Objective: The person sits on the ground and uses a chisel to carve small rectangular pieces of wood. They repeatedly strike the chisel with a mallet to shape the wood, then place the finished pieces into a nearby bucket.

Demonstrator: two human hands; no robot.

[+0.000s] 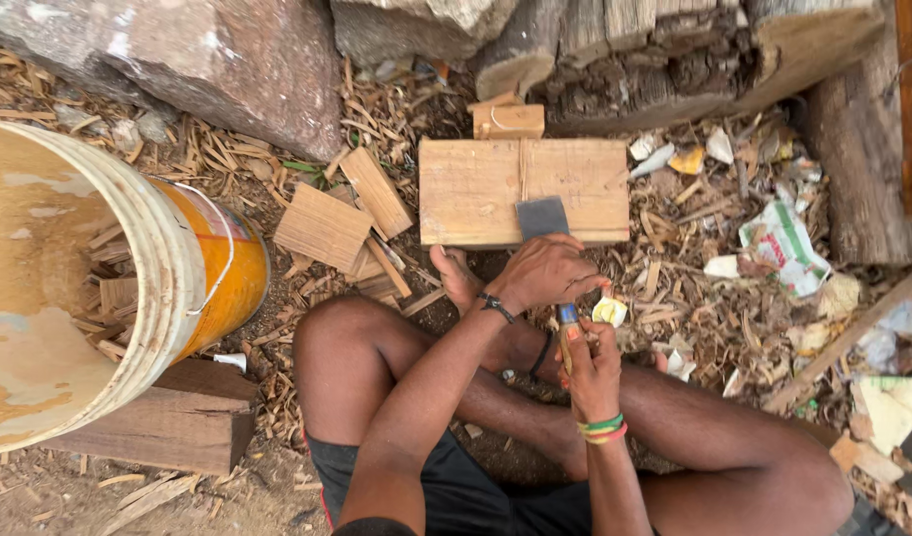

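Person is sitting cross-legged on the ground among wood chips, working over a flat wooden block [471, 189] that is lying just beyond the feet.

Tool: a broad flat metal blade [541, 216], grey, is resting with its far end on the near edge of the block, right of centre. Its handle [567, 328] is running back toward the body.

Left hand [547, 270]: fingers are curled down over the near part of the blade, pressing it; the palm is hiding the join between blade and handle. Right hand [590, 367]: fingers are wrapping closed around the handle, just near of the left hand. Whether the thumb is on top cannot be told.

Judgement on handling: the blade is looking stiff and thin, with some weight at the front; the edge is likely sharp, so holding belongs on the handle and on the flat back, clear of the far edge. The block is appearing thick, rigid and heavy enough to stay put; a cord [522, 164] is crossing it.

Surroundings: thin wooden slats [324, 226] are lying to the left of the block, a smaller block [509, 120] is touching its far edge, a large yellow bucket [193, 273] holding offcuts is standing at far left, and a plank [168, 422] is lying under it.
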